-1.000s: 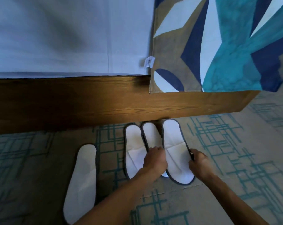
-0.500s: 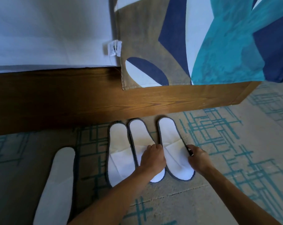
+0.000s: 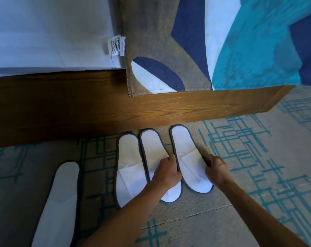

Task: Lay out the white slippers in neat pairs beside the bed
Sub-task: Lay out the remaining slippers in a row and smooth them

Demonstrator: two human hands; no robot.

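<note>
Since a second ago the right-hand flat white slipper with grey piping (image 3: 188,161) has slid rightward, opening a gap from the middle white slipper (image 3: 157,163), which lies touching a third white slipper (image 3: 129,166); all three sit on the patterned carpet (image 3: 258,157), toes near the wooden bed frame (image 3: 186,107). The left hand (image 3: 166,172) pinches the right slipper's inner edge; the right hand (image 3: 216,169) pinches its outer edge. A fourth white slipper (image 3: 56,202) lies well apart to the left. Judged step: spacing the pairs; next, bring the fourth alongside its mate. The sheet's white label (image 3: 116,45) is unreadable
</note>
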